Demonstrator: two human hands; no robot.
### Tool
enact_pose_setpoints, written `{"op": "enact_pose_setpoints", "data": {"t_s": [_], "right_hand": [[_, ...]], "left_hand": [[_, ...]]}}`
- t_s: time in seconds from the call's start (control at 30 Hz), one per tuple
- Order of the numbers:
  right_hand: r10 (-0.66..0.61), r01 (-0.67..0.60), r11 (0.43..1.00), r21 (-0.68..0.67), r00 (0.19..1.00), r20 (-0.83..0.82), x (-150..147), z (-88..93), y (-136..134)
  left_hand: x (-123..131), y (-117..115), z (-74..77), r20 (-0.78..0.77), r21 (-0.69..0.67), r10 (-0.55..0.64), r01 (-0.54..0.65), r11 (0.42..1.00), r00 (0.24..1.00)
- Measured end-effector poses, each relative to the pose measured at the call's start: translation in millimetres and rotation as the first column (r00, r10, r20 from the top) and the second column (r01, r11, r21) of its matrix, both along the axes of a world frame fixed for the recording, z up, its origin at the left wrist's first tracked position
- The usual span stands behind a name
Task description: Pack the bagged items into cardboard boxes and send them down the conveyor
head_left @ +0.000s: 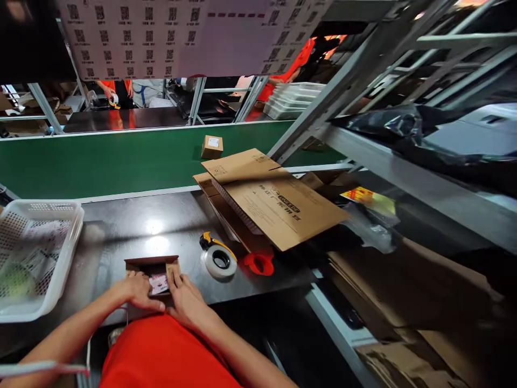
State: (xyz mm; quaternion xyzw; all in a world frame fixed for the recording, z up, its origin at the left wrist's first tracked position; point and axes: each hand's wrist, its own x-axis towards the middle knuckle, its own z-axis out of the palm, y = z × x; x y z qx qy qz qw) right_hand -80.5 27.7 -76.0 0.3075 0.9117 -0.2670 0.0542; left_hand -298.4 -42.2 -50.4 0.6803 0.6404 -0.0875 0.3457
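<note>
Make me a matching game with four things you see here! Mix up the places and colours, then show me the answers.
Things:
1. open small cardboard box
2. tape dispenser
3. closed carton with a white label
4. plastic basket

Places and colours:
A. on the green conveyor belt
B. white, with many holes
C. between the left hand and right hand
D. yellow and black

Right pairs: 1-C, 2-D, 3-A, 4-B

Brown open carton [152,262]; yellow-and-black tape dispenser [207,240]; white basket [64,277]; green conveyor belt [121,161]; pale sheet [189,46] patterned with black QR codes.
</note>
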Motion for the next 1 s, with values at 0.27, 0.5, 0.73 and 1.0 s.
{"op": "enact_pose_setpoints", "data": {"t_s": [0.27,0.5,0.73,1.0], "right_hand": [[-0.144,0.154,0.988,0.018,0.953,-0.265,-7,-32.9,16],[-0.316,0.381,0.917,0.116,0.874,-0.370,-10,-89.7,9],[0.193,-0.152,0.974,0.166,0.944,-0.268,5,-85.8,38],[-0.471,0.480,0.849,0.221,0.877,-0.097,71,-86.7,158]], "left_hand": [[-15,-10,-43.9,-0.096,0.639,0.066,0.011,0.769,0.993],[-11,-52,-91.8,-0.192,0.750,0.245,-0.019,0.661,0.950],[-17,-100,-107.1,-0.251,0.756,0.303,-0.009,0.654,0.919],[-4,-96,-85.0,-0.071,0.575,0.481,-0.358,0.736,0.874]]}}
